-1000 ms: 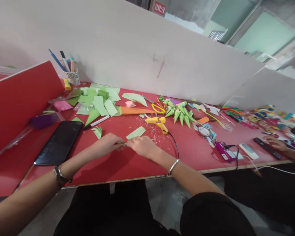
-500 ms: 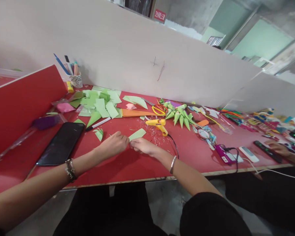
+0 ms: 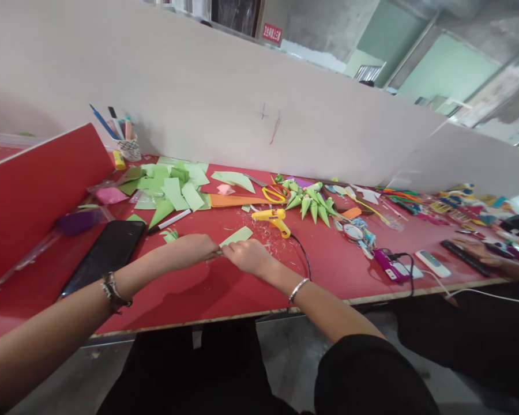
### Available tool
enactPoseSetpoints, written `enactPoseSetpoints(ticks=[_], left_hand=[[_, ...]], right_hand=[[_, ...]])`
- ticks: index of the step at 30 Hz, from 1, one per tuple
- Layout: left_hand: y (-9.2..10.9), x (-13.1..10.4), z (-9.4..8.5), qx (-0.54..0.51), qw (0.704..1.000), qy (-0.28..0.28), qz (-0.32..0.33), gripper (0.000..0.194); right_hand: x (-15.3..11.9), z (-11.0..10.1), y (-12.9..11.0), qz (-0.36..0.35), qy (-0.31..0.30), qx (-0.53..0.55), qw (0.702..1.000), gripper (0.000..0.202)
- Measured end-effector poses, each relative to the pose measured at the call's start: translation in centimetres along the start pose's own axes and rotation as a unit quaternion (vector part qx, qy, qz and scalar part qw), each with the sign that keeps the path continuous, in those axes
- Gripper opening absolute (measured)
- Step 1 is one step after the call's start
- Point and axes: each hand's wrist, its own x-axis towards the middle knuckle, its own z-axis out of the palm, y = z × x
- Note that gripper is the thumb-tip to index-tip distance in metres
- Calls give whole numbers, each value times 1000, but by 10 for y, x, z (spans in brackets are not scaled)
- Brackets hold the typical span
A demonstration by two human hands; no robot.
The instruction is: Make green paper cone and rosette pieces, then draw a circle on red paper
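A light green paper strip [image 3: 237,236] sticks out past my fingers, pointing away to the right. My left hand [image 3: 199,248] is closed at the strip's near end, its fingertips mostly hidden. Beside it, nearly touching, my right hand [image 3: 248,256] pinches the same strip. A small cut green paper piece [image 3: 170,235] lies just behind my left hand. Just beyond the strip rests a yellow hot glue gun [image 3: 271,219], its black cord trailing toward me. Green paper cones [image 3: 313,204] are clustered behind the glue gun on the right.
Green paper sheets [image 3: 173,193] are piled at the back left, with scissors [image 3: 277,193] to their right. A black phone [image 3: 106,253] lies left of my arm. A purple device [image 3: 389,265] and another person's hand [image 3: 480,253] are on the right. A white partition [image 3: 225,98] stands behind.
My hands have tipped over the strip, with the right knuckles turned up. The left hand now partly covers the cut green piece. The other person's hand has moved over the dark remote. The view shifted slightly.
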Motion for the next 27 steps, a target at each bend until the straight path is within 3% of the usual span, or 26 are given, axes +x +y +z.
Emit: enactPoseSetpoints(ticks=[5, 7, 9, 12, 14, 22, 27], left_hand=[[7, 7, -1, 77, 997, 25, -21, 20], [7, 11, 0, 104, 994, 39, -15, 20], [6, 14, 2, 132, 990, 58, -8, 20], [4, 16, 4, 175, 981, 83, 9, 20], [1, 15, 6, 202, 974, 97, 26, 19], [-30, 4, 1, 264, 945, 168, 92, 31], [-32, -1, -7, 183, 962, 177, 100, 29]], right_hand=[[5, 1, 2, 101, -5, 93, 991, 26], [9, 3, 5, 139, 7, 178, 974, 28], [12, 4, 8, 166, 25, 329, 929, 23], [17, 6, 12, 186, 30, 515, 836, 23], [19, 7, 13, 183, 7, 569, 801, 26], [23, -1, 14, 115, -106, 778, 608, 28], [24, -1, 12, 109, -118, 831, 533, 25]])
